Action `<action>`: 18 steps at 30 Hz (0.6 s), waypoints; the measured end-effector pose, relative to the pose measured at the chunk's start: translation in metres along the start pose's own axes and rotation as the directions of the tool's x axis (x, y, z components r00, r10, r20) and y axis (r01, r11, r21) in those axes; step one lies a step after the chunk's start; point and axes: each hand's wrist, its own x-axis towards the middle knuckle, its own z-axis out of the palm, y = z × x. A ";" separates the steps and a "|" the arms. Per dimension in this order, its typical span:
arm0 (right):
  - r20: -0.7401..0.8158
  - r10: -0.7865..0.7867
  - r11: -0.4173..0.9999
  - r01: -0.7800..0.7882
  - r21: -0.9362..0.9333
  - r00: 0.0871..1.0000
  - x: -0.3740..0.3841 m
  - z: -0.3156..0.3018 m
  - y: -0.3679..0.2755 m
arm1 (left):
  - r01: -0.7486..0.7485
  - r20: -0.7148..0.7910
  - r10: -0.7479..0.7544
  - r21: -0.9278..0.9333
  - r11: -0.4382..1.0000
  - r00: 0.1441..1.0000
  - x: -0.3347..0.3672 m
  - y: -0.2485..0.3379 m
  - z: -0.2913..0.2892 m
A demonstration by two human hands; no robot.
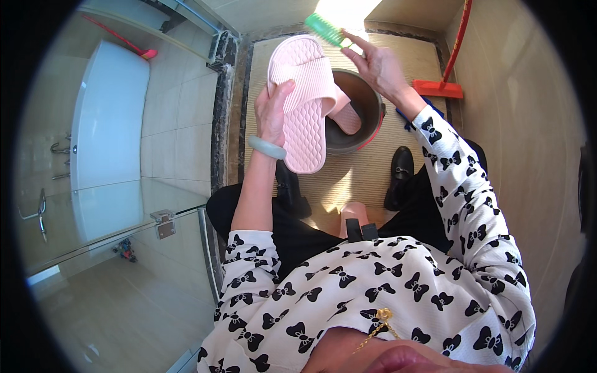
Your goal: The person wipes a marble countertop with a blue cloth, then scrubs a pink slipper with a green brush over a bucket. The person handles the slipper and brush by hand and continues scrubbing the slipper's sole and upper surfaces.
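My left hand (272, 113) grips a pink slide slipper (304, 127) by its left side, the thumb over the ribbed strap. The quilted insole faces up toward me. Up and to the right, my right hand (375, 65) pinches the end of a green scrub brush (324, 31), which is slightly blurred. The brush is near the slipper's far end; whether it touches cannot be made out. Below the slipper stands a dark bucket (373, 105) with a second pink slipper (346, 118) lying inside, partly hidden by the one I hold.
A red broom (438, 88) leans against the right wall, with something blue (429, 109) beside the bucket. The bucket rests on a beige ribbed mat (267, 62). To the left are a glass panel (143, 217) and a white bathtub (112, 118). Black shoes (400, 177) flank the bucket's near side.
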 end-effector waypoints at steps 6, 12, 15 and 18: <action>0.088 -0.484 0.872 0.472 0.130 0.871 0.004 -0.001 0.004 | 0.035 -0.034 -0.031 0.113 0.993 0.999 0.001 0.001 -0.001; 0.262 0.312 0.762 -0.406 0.505 0.913 0.006 -0.004 -0.001 | -0.100 -0.007 0.100 0.008 0.995 0.995 0.003 0.002 -0.003; 0.599 0.311 0.407 -0.673 0.617 0.738 -0.001 0.002 -0.009 | -0.166 0.009 0.168 -0.107 0.980 0.986 0.008 -0.003 0.001; 0.688 0.281 0.152 -0.739 0.656 0.669 -0.003 0.005 -0.011 | -0.222 0.084 0.221 -0.001 0.975 0.972 0.007 -0.014 0.007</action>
